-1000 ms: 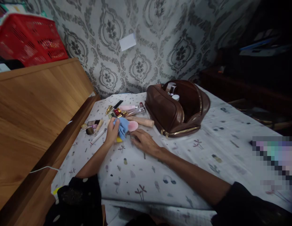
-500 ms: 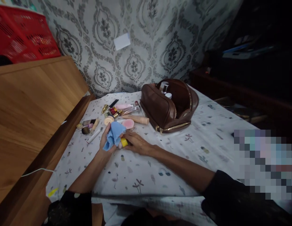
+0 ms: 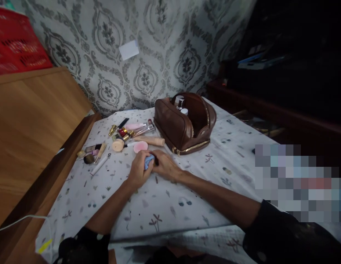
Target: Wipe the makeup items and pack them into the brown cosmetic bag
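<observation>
My left hand (image 3: 139, 169) is closed around a bunched blue cloth (image 3: 148, 161), most of it hidden in the fist. Against it, my right hand (image 3: 167, 165) grips a small container whose dark end (image 3: 155, 160) shows between the hands; the rest is covered by fingers. Just beyond my knuckles lies a round pink compact (image 3: 140, 147). A beige tube (image 3: 149, 140) and a round cream-coloured compact (image 3: 118, 145) lie behind and to the left. The brown cosmetic bag (image 3: 173, 126) stands unzipped at the back right, with white-capped jars (image 3: 184, 111) inside.
Lipsticks and tubes (image 3: 134, 126) are heaped left of the bag. Makeup brushes (image 3: 89, 158) and a white pen-like stick (image 3: 101, 165) lie further left on the patterned cloth cover (image 3: 181, 220). A wooden panel (image 3: 40, 121) borders the left; a red basket (image 3: 20, 44) sits above.
The blue cloth, spread over my left hand before, is now gathered inside it. My right hand has turned, and the container's yellow part is hidden. The camera view has shifted right.
</observation>
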A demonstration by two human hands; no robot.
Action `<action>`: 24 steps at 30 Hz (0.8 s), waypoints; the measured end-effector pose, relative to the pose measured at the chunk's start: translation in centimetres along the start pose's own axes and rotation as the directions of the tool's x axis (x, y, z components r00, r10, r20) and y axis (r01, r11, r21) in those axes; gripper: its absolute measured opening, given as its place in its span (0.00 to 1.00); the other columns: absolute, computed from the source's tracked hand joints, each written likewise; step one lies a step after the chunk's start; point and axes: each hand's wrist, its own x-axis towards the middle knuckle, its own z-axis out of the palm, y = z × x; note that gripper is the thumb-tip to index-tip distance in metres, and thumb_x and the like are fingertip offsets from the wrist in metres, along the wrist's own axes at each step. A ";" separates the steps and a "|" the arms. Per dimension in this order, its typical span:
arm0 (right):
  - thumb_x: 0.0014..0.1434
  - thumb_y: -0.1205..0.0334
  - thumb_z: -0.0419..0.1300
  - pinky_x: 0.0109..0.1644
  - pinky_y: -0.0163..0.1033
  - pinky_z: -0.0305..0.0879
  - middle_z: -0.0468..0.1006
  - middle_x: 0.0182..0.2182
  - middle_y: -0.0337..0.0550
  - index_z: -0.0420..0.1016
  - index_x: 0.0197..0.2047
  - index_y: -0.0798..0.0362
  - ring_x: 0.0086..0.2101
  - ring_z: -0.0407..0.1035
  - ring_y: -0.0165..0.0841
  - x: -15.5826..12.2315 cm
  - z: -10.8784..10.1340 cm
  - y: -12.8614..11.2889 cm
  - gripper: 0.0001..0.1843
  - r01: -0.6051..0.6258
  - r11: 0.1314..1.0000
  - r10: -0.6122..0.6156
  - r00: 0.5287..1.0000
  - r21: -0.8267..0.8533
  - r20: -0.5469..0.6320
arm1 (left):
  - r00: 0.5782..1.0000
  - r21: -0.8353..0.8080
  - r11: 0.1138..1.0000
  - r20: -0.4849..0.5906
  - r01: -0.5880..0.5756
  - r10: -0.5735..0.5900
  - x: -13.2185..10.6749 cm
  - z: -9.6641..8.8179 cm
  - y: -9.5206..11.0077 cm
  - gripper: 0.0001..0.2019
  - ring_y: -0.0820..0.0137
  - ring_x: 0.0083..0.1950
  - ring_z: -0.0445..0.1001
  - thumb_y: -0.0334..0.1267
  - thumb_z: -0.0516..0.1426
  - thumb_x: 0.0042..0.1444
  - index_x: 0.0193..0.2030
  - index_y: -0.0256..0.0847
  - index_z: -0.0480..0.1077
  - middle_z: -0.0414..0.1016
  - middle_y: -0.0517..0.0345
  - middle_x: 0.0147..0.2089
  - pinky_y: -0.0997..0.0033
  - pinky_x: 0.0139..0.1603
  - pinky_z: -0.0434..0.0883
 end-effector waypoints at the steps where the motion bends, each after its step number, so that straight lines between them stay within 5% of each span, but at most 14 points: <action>1: 0.50 0.67 0.67 0.48 0.44 0.66 0.77 0.41 0.47 0.73 0.48 0.57 0.42 0.71 0.39 0.0 -0.1 -0.1 0.20 -0.012 1.000 0.012 1.000 0.001 0.009 | 1.000 0.014 1.000 -0.025 0.004 -0.004 -0.2 0.4 -0.2 0.08 0.64 0.48 0.74 0.42 0.52 0.62 0.44 0.43 0.65 0.75 0.49 0.46 0.62 0.52 0.71; 8: 0.49 0.60 0.72 0.51 0.47 0.66 0.77 0.42 0.50 0.73 0.46 0.58 0.45 0.70 0.43 0.0 0.0 -0.3 0.23 0.017 0.997 -0.011 0.998 -0.080 0.065 | 0.968 -0.054 0.972 -0.092 0.230 -0.234 -0.2 0.2 -0.9 0.13 0.67 0.37 0.73 0.50 0.49 0.65 0.44 0.43 0.65 0.73 0.58 0.36 0.67 0.39 0.70; 13: 0.51 0.53 0.72 0.53 0.46 0.67 0.75 0.47 0.50 0.70 0.49 0.56 0.49 0.67 0.43 -0.1 0.1 0.5 0.27 0.191 0.969 -0.174 0.978 -0.154 0.114 | 0.949 -0.157 0.943 -0.068 0.294 -0.307 0.3 0.0 -1.1 0.17 0.67 0.37 0.70 0.54 0.50 0.64 0.40 0.42 0.67 0.72 0.59 0.35 0.70 0.40 0.69; 19: 0.61 0.54 0.64 0.56 0.45 0.65 0.74 0.50 0.56 0.70 0.53 0.58 0.53 0.64 0.43 -0.4 -0.8 0.2 0.22 0.434 0.861 -0.385 0.897 -0.266 0.218 | 0.929 -0.261 0.901 -0.033 0.347 -0.368 0.6 -0.1 -2.1 0.21 0.68 0.36 0.69 0.59 0.55 0.58 0.34 0.42 0.69 0.70 0.61 0.31 0.72 0.39 0.69; 21: 0.62 0.55 0.64 0.58 0.44 0.64 0.74 0.52 0.56 0.69 0.55 0.58 0.55 0.64 0.42 -0.5 -1.0 0.1 0.23 0.433 0.872 -0.394 0.898 -0.226 0.197 | 0.888 -0.301 0.862 -0.093 0.407 -0.451 0.8 0.2 -2.4 0.21 0.67 0.39 0.70 0.60 0.58 0.55 0.34 0.41 0.71 0.72 0.60 0.34 0.72 0.40 0.69; 24: 0.58 0.53 0.68 0.60 0.44 0.63 0.73 0.55 0.53 0.66 0.60 0.55 0.57 0.65 0.41 -0.7 -1.2 0.2 0.31 0.306 0.947 -0.297 0.950 -0.096 0.098 | 0.733 -0.428 0.741 -0.226 0.517 -0.642 1.2 1.1 -2.1 0.21 0.66 0.43 0.73 0.57 0.60 0.52 0.41 0.41 0.73 0.76 0.57 0.42 0.70 0.42 0.71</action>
